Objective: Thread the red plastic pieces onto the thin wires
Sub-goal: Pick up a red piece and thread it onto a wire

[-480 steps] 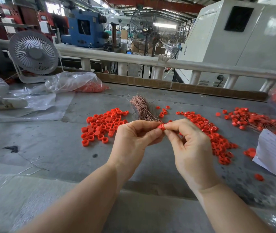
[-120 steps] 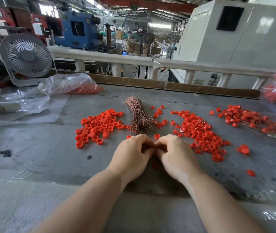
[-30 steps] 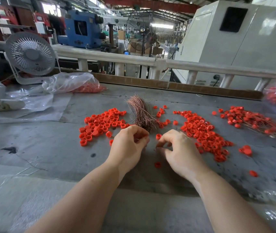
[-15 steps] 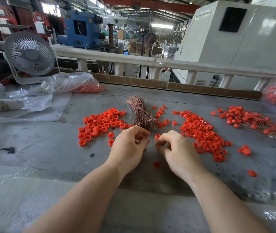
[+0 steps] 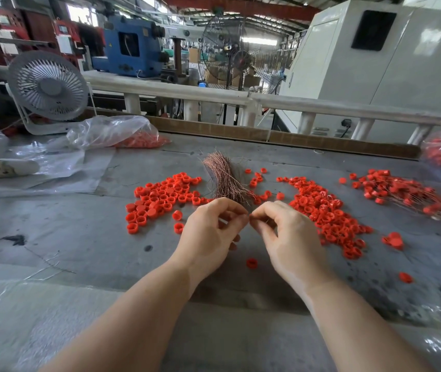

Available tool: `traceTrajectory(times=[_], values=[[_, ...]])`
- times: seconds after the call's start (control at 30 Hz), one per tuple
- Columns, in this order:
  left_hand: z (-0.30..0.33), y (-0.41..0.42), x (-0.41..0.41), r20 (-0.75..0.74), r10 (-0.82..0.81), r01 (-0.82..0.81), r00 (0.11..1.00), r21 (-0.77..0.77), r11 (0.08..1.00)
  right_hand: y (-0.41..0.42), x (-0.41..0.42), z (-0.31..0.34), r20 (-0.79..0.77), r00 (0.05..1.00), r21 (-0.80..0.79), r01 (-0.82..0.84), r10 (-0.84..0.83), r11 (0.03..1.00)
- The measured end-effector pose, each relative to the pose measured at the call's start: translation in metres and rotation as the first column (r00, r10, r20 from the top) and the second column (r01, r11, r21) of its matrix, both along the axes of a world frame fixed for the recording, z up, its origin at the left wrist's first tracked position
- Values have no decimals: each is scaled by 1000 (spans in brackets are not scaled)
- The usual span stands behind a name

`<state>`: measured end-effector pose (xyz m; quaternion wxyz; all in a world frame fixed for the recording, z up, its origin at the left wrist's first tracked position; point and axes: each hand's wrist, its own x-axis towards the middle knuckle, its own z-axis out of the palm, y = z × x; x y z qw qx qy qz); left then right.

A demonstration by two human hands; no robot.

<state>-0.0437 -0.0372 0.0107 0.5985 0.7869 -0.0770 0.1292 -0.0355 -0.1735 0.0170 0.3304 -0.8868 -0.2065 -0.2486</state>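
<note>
Since half a second ago, both hands have been raised slightly and their fingertips brought together. At the far left a white fan (image 5: 48, 85) is seen, with a plastic bag (image 5: 112, 131) beside it. A left pile of red pieces (image 5: 161, 194) lies on the grey table (image 5: 61, 224). The left hand (image 5: 211, 234) and right hand (image 5: 293, 237) are each pinched narrowly, apparently on a thin wire too fine to confirm. The wire bundle (image 5: 227, 178) lies just behind them, then a right pile (image 5: 324, 210), and threaded pieces (image 5: 407, 194) at far right.
</note>
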Motion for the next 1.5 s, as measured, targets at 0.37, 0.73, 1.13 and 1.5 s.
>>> traceTrajectory(times=[0.37,0.73,1.13,1.5], values=[[0,-1,-1,24,44,-47,999,155,987,1,-1,0,-18,1000,-45,-4,3,999],[2,-1,-2,46,80,-90,996,266,960,1,-3,0,-98,995,-60,-4,-2,998],[0,0,-4,195,72,-149,978,416,897,0,-2,0,-147,989,-48,-32,25,998],[1,0,1,12,159,-157,987,238,958,1,-2,0,-117,993,19,-21,23,1000]])
